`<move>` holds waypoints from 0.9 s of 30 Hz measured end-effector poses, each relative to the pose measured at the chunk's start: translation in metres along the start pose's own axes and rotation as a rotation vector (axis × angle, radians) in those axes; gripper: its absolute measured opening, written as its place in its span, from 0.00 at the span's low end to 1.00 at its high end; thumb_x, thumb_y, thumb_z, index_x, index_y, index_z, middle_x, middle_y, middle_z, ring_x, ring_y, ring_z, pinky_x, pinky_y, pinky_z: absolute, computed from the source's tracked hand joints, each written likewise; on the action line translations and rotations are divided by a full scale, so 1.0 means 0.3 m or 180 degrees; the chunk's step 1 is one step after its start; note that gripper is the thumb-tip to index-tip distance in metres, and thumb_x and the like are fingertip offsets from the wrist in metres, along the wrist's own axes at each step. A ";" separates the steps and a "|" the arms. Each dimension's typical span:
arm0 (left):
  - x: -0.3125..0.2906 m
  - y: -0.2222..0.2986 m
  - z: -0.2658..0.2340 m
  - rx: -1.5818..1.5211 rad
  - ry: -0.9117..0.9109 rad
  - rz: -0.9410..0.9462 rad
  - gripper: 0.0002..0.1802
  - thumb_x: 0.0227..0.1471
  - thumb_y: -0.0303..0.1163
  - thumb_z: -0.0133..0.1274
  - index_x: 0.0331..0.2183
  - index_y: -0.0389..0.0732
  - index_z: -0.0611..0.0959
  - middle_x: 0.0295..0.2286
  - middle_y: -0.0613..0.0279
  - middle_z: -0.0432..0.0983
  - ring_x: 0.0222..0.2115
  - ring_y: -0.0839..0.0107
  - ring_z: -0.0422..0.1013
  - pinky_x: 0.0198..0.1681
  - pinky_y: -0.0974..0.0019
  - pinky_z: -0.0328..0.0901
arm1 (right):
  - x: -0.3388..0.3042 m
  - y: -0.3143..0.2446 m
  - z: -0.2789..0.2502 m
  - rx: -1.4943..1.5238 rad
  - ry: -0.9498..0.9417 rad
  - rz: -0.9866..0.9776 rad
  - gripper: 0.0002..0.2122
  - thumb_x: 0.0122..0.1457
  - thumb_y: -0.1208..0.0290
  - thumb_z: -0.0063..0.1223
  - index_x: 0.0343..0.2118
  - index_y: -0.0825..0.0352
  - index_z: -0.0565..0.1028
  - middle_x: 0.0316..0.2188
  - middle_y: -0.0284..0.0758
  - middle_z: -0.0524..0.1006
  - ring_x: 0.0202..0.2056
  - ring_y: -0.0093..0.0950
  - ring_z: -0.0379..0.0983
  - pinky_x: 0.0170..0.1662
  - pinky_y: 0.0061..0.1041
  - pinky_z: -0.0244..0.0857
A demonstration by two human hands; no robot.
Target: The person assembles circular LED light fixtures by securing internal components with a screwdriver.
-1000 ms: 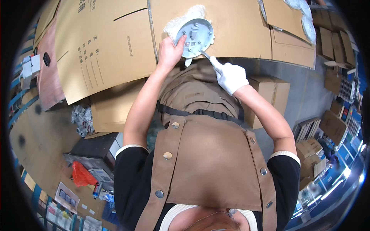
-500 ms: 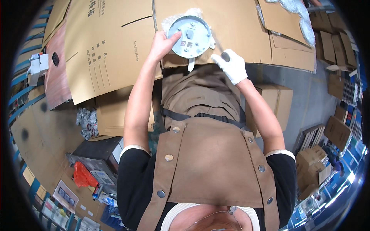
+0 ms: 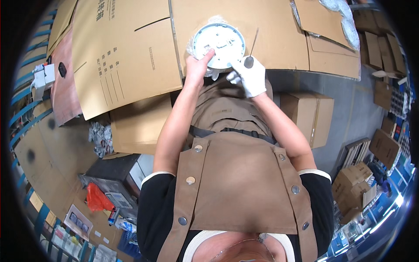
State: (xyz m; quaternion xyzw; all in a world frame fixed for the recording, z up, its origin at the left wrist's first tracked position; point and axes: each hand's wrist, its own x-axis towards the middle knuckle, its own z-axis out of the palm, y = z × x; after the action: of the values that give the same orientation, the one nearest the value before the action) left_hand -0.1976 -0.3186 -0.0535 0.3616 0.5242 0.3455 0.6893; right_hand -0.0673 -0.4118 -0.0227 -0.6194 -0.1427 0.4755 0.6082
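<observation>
Our left hand [image 3: 197, 70] is pinching a round cover [image 3: 223, 45], our right hand [image 3: 252, 79] gripping a far-pointing tool [image 3: 248, 62] beside its near-right rim.

White glove [image 3: 255, 81], bluish-white disc [image 3: 231, 52], brown apron [image 3: 240, 179]

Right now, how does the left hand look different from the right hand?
The left hand is bare, while the right hand wears a white glove. The left hand grips the round white part; the right hand holds a thin tool with a dark handle. Both are close to that part.
</observation>
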 end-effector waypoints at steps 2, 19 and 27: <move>0.029 0.008 -0.026 0.0405 -0.0028 0.0324 0.18 0.46 0.31 0.61 0.37 0.30 0.80 0.31 0.54 0.79 0.33 0.69 0.75 0.37 0.65 0.68 | -0.008 -0.056 -0.068 -0.0913 -0.0380 0.0478 0.12 0.51 0.67 0.61 0.30 0.69 0.71 0.21 0.35 0.75 0.21 0.22 0.72 0.23 0.22 0.66; -0.011 0.108 0.008 0.3334 -0.0203 0.1941 0.14 0.49 0.36 0.55 0.27 0.32 0.79 0.19 0.46 0.74 0.22 0.48 0.73 0.28 0.53 0.67 | 0.033 -0.316 -0.047 -0.5479 -0.1808 -0.0501 0.15 0.59 0.61 0.42 0.47 0.55 0.75 0.30 0.42 0.78 0.34 0.42 0.74 0.38 0.35 0.67; 0.056 0.088 -0.032 0.2972 -0.0266 0.1200 0.18 0.50 0.40 0.55 0.29 0.32 0.80 0.21 0.43 0.76 0.25 0.48 0.75 0.31 0.53 0.68 | 0.011 -0.178 -0.117 -0.5638 -0.1800 -0.1039 0.18 0.58 0.66 0.42 0.52 0.55 0.69 0.22 0.42 0.76 0.24 0.43 0.73 0.29 0.40 0.67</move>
State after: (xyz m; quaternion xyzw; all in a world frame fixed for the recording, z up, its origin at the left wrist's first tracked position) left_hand -0.2059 -0.2897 -0.0406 0.7332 0.5203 0.1779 0.4000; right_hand -0.0174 -0.4192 0.0167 -0.6902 -0.6793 0.2356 -0.0819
